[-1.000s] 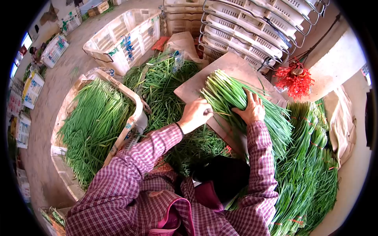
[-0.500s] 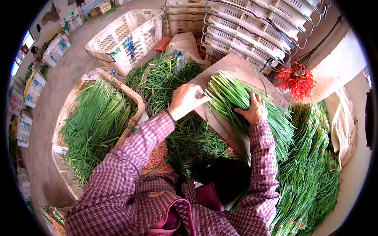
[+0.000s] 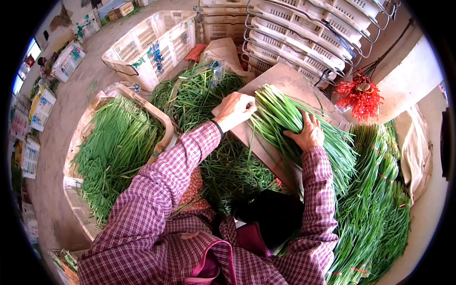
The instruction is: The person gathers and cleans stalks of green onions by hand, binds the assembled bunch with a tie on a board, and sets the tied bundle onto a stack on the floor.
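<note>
A bunch of long green stalks (image 3: 280, 109) with pale ends lies across a tilted brown board (image 3: 294, 78). My right hand (image 3: 311, 130) rests on the bunch with its thumb and fingers spread apart. At the pale ends, on the bunch's left edge, my left hand (image 3: 237, 110) has its fingers pinched together; what they hold, if anything, is too small to make out. Loose green stalks (image 3: 204, 95) are heaped below and to the left of the board. Bundles tied with red bands (image 3: 370, 190) are piled at the right.
A white crate full of greens (image 3: 166, 126) stands at the left, and another white crate (image 3: 164, 61) behind it. Stacked white crates (image 3: 294, 38) rise beyond the board. Red ties (image 3: 358, 95) hang at the upper right, above a beige cloth (image 3: 412, 147). A person is far left.
My left hand moved left and up away from the bunch, then came back right to its pale ends. My right hand has stayed on the bunch.
</note>
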`<action>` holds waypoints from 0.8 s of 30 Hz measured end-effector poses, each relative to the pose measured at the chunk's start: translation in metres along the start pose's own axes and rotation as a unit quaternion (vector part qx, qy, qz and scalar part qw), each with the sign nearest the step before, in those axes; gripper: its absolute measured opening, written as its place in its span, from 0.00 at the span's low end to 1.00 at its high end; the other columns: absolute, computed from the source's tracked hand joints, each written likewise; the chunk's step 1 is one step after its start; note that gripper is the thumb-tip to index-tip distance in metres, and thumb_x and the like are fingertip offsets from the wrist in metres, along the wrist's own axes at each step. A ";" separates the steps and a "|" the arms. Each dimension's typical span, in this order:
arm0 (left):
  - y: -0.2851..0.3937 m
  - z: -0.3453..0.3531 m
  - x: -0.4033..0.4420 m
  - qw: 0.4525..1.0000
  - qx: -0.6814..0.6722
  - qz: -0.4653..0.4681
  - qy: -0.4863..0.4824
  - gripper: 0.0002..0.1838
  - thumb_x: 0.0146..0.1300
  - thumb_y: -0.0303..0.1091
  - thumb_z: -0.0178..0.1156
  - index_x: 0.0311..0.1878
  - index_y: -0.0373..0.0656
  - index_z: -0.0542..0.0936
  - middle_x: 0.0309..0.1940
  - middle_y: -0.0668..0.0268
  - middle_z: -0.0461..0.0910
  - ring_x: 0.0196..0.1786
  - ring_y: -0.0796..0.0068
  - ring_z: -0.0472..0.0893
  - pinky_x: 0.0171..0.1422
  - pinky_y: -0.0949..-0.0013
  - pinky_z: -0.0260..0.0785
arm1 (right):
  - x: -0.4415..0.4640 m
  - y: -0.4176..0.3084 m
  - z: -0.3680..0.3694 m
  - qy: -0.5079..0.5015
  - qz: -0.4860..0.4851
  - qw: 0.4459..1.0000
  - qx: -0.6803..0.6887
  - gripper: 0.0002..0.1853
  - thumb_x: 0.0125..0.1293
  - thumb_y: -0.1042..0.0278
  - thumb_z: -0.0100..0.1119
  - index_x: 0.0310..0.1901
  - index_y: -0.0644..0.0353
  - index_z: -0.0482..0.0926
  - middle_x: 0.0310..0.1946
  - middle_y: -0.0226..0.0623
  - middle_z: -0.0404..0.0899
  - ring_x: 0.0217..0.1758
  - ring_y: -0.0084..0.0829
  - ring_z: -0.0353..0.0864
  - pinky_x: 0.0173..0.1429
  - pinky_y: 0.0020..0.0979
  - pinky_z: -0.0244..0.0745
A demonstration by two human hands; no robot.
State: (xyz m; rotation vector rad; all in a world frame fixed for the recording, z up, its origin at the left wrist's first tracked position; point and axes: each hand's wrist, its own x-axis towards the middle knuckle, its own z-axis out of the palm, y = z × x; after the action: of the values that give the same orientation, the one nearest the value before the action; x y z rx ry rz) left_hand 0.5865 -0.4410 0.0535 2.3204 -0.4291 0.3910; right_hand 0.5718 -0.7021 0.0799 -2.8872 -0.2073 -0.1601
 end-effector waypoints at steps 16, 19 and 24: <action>0.047 -0.010 0.025 0.987 0.036 0.115 0.107 0.08 0.55 0.34 0.66 0.33 0.40 0.82 0.28 0.64 0.76 0.35 0.67 0.75 0.46 0.65 0.68 | 0.000 0.000 0.001 0.004 0.001 1.000 0.002 0.49 0.38 0.47 0.78 0.66 0.35 0.64 0.58 0.37 0.70 0.64 0.43 0.68 0.64 0.50 0.65; 0.050 0.001 0.030 0.983 -0.013 0.148 0.112 0.08 0.53 0.33 0.66 0.34 0.41 0.82 0.27 0.66 0.77 0.34 0.67 0.75 0.48 0.65 0.68 | -0.001 0.000 0.001 0.006 0.004 1.000 -0.001 0.50 0.38 0.46 0.77 0.67 0.35 0.63 0.59 0.37 0.69 0.64 0.42 0.67 0.64 0.50 0.65; 0.048 0.008 0.035 0.987 -0.001 0.139 0.078 0.10 0.52 0.32 0.67 0.37 0.42 0.81 0.28 0.66 0.76 0.36 0.67 0.76 0.49 0.64 0.68 | -0.002 -0.001 0.002 0.007 0.003 1.000 -0.004 0.50 0.38 0.46 0.77 0.67 0.35 0.63 0.59 0.36 0.69 0.64 0.42 0.67 0.65 0.50 0.64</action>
State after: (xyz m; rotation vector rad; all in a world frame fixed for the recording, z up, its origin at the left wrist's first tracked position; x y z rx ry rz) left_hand 0.5997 -0.4860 0.0912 2.2119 -0.6760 0.7018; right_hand 0.5698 -0.7011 0.0783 -2.8943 -0.1968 -0.1808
